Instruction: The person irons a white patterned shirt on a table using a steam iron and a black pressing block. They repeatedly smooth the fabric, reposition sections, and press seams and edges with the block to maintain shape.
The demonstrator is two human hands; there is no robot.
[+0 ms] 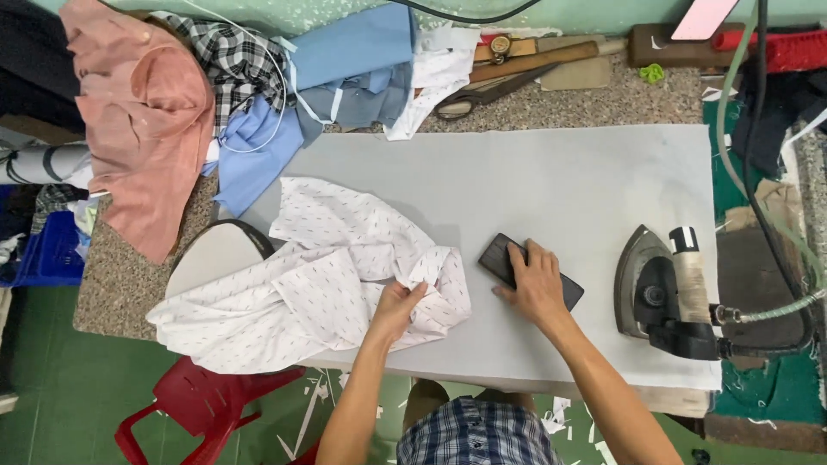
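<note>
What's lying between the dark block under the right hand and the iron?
Nothing: the head view shows only bare grey pad between the dark block and the iron.

Shirt (319, 284) left on ironing pad (560, 172), block (504, 256) centre, iron (659, 288) right, clothes pile (250, 95) behind.
</note>
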